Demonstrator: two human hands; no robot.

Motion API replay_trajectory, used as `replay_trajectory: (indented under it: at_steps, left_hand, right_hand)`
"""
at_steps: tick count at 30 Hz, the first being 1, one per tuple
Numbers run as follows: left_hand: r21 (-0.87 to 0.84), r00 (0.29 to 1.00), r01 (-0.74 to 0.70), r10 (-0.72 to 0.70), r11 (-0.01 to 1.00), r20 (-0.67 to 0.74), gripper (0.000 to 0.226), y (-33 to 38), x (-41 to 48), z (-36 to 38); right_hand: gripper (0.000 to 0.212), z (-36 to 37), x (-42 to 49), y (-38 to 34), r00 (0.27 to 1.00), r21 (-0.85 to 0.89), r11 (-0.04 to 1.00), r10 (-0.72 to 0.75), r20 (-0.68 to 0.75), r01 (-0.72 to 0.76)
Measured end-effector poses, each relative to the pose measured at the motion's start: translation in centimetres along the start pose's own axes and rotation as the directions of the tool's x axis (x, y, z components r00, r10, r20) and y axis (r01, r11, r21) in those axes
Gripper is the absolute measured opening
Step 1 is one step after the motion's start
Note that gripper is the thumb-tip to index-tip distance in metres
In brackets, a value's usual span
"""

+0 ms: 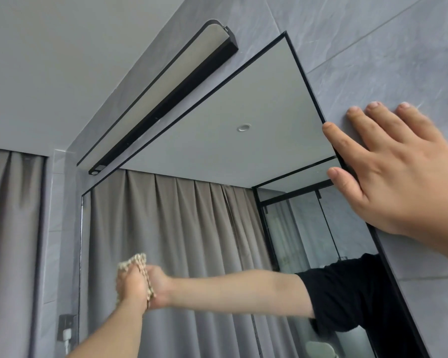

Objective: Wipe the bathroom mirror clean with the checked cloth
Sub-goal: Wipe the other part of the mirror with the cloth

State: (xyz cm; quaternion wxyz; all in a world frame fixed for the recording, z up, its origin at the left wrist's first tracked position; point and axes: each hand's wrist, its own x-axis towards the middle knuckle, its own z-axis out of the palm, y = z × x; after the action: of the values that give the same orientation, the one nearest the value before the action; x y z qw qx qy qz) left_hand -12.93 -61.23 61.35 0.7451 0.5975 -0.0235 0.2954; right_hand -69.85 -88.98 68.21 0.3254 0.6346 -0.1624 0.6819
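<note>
Our left hand (pixel 131 282) is curled round the bunched cream-and-brown checked cloth (pixel 137 263) and holds it against the glass of the large black-framed rectangular bathroom mirror (pixel 217 215). The cloth sits low on the left part of the mirror, not far from the left edge. The reflected arm meets the hand right there, so we judge that cloth and glass are touching. Bunching the cloth gives us a thick pad to press with, where a loose sheet would slide under the palm.

Our right hand (pixel 398 177) lies flat, fingers straight and spread, gripping nothing. Most of it rests on the grey veined wall tile (pixel 373 60), with the thumb and forefinger reaching across the mirror's right frame. We take this as a brace: the left arm stretches far across, and leaning on the wall keeps us steady without putting much skin on the glass.

Above the mirror runs a long black wall-mounted light bar (pixel 166 94), and a grey pleated curtain (pixel 11 228) hangs at the left. The upper glass reflects only ceiling; we cannot tell from here whether it is clean.
</note>
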Motion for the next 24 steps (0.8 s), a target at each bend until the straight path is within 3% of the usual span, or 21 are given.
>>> replay_trajectory:
  at_steps: [5,8,13,15,17,20,24]
  left_hand:
    - [0.089,0.929,-0.328,0.303,0.941,0.214,0.085,17.2,-5.6,2.3]
    - [0.065,0.845,-0.513,0.490,0.856,0.214,0.072,25.4,-10.4,4.1]
    - [0.047,0.566,-0.802,0.733,0.595,0.377,0.062,34.5,-16.8,7.6]
    - [0.047,0.511,-0.841,0.762,0.539,0.396,0.062,35.5,-17.3,8.0]
    - [0.067,0.549,-0.819,0.745,0.569,0.378,0.061,34.8,-15.8,7.6]
    - [0.093,0.671,-0.727,0.674,0.681,0.308,0.059,31.2,-12.4,6.4]
    - [0.145,0.863,-0.496,0.467,0.856,0.192,0.058,20.5,-7.8,3.8]
  right_hand:
    - [0.064,0.1,0.1,0.0,1.000,-0.006,1.000,-0.005,-0.005,0.005]
    - [0.064,0.2,0.0,0.0,1.000,-0.007,1.000,-0.004,-0.016,0.004]
    - [0.064,0.0,0.1,0.0,1.000,-0.015,1.000,-0.003,-0.001,0.003]
    - [0.064,-0.1,0.1,0.0,1.000,-0.014,1.000,-0.005,0.003,0.005]
    - [0.063,-0.1,0.1,-0.1,1.000,-0.011,1.000,0.002,0.006,-0.002]
    - [0.064,-0.1,0.0,-0.1,1.000,-0.013,1.000,0.010,0.024,-0.009]
    - [0.065,-0.5,0.2,-0.1,0.998,-0.031,0.999,0.008,0.063,-0.006]
